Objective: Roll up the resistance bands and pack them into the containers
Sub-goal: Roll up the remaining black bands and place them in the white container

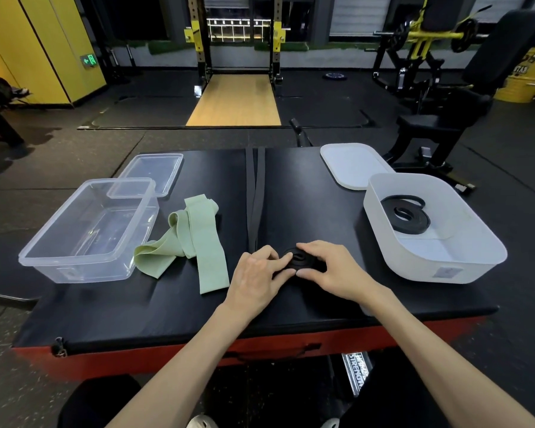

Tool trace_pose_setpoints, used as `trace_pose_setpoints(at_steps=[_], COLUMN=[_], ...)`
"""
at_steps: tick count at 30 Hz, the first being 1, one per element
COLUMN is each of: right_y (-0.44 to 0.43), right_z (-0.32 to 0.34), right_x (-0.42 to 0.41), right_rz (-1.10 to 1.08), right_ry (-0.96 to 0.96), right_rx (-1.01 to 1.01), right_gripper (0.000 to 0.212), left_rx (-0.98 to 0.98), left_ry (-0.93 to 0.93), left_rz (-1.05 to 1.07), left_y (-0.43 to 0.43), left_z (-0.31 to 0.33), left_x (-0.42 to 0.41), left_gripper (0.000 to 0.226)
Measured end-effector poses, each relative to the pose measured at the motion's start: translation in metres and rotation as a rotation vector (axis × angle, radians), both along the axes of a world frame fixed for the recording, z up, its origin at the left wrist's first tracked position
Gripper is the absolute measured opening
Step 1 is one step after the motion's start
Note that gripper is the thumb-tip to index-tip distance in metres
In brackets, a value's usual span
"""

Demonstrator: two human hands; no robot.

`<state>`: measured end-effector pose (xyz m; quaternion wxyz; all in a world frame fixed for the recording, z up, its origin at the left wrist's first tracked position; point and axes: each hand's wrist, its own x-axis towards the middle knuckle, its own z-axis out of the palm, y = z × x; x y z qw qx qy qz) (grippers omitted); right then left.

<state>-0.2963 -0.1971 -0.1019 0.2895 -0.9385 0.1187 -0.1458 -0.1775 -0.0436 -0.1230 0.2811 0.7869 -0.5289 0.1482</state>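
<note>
Left grip (pixel 257 273): fingers curled onto the left rim of the black coil (pixel 300 260), pinching it so the wound turns cannot spring apart
Right grip (pixel 332 268): thumb and fingertips closed on the coil's right side, opposite the left grip, apparently so the roll can be turned between the two
Black coil: lies flat on the tabletop (pixel 322 205) between both grips, only partly wound; the landmark for the lines below
Free length (pixel 256 196): the unrolled remainder of the same band, running from the coil's left edge to the far edge of the tabletop; laid straight, probably so it feeds in without twisting
Green band (pixel 198 242): loose and folded, left of the coil, not yet rolled
Clear container (pixel 81 271): far left of the coil, beyond the green band, open; its clear lid (pixel 150 173) lies behind it
White container (pixel 439 267): right of the coil, open, near enough for the drop-in
Rolled band (pixel 406 216): black, already inside the white container, which suggests where the coil is bound
White lid (pixel 352 165): beyond and right of the coil, just behind the white container, set off to leave the mouth open
Stage: black band mid-roll; green band and both lids outstanding
</note>
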Motion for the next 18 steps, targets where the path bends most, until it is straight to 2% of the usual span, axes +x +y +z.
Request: trace_pose_setpoints(at_steps=[3,6,10,13,18], right_y=[0.008,0.017,0.023,0.029,0.041], right_z=[-0.004,-0.009,-0.011,-0.01,-0.009], right_x=[0.0,0.0,0.0,0.0,0.001], right_rz=[-0.008,-0.048,-0.098,-0.147,-0.233], right_ry=[0.018,0.036,0.03,0.021,-0.011], right_rx=[-0.165,-0.254,-0.268,-0.237,-0.19], right_gripper=[0.057,0.054,0.053,0.052,0.05], left_rx=[0.054,0.062,0.078,0.08,0.124], left_ry=[-0.059,-0.033,0.108,0.145,0.081], left_rz=[0.012,0.001,0.033,0.114,0.155], left_y=[0.004,0.007,0.011,0.009,0.008], left_z=[0.005,0.009,0.014,0.015,0.015], left_x=[-0.006,-0.006,0.001,0.002,-0.003], left_gripper=[0.042,0.036,0.036,0.02,0.017])
